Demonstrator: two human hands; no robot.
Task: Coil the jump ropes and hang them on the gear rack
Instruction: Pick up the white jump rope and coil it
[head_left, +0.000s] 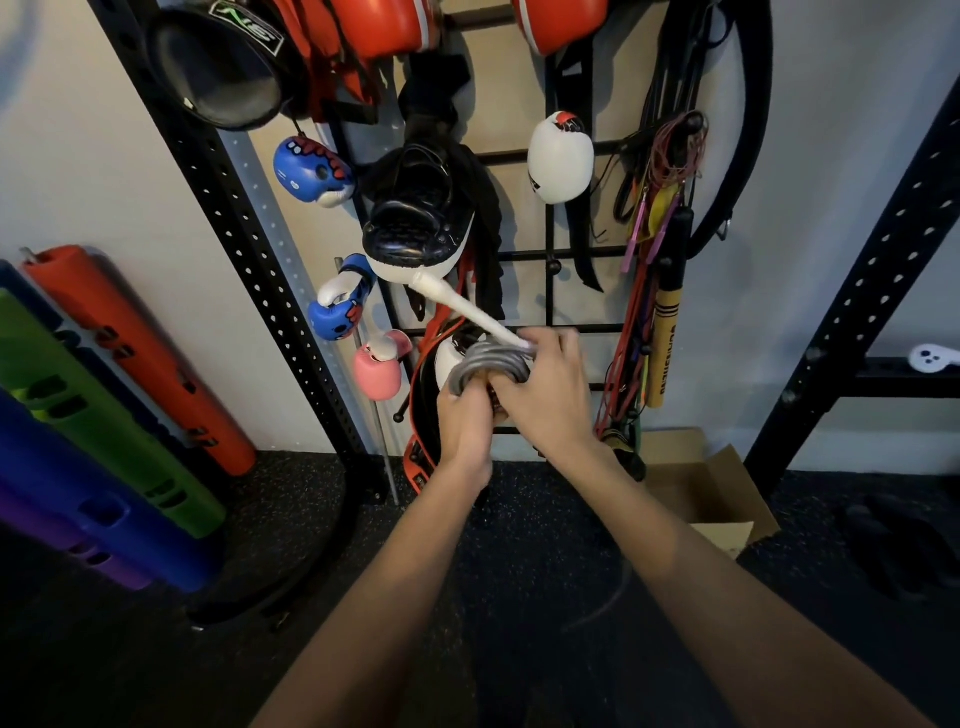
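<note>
- Two bare forearms reach forward over the dark speckled floor (322, 525) toward the gear rack (550, 291)
- The left hand (465, 421) is closed around the lower side of the grey jump rope coil (488, 364), fingers curled up under the loops
- The right hand (550, 395) lies over the coil from the right, its fingers pressed together on the loops and on the near end of the white handle (457, 306)
- That handle sticks out up and to the left of the coil, slanting toward the rack's middle; the coil sits just in front of the rack's lower bars, and I cannot tell whether it touches them
- An open cardboard box (711, 488) stands on the floor at the rack's lower right
- Orange, green, blue and purple foam rollers (130, 415) lean at the rack's far left
- On the rack hang blue boxing gloves (317, 171), a white glove (561, 156), a pink glove (376, 369) and black headgear (415, 208)
- On the rack's right side hangs a bundle of thin ropes (670, 171), with a yellow handle (665, 348) below it
</note>
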